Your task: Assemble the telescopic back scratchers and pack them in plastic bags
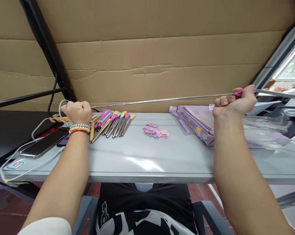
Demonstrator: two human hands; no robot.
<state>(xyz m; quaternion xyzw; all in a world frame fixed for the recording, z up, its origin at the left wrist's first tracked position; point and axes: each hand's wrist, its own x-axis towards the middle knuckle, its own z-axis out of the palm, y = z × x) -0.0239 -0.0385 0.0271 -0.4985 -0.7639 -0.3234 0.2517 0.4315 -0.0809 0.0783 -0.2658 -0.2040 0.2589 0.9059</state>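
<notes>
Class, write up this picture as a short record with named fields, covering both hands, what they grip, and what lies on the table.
Held: thin silver metal rod, drawn out nearly level above the table
Left hand: closed at the rod's left end
Right hand: raised, closed around its pink end piece
Table: pale grey, smooth
Beside left hand: pile of silver rods with colourful handles
Centre: small pink-and-purple printed pieces
Right side: purple printed box
Far left: dark phone
Backdrop: brown cardboard
</notes>
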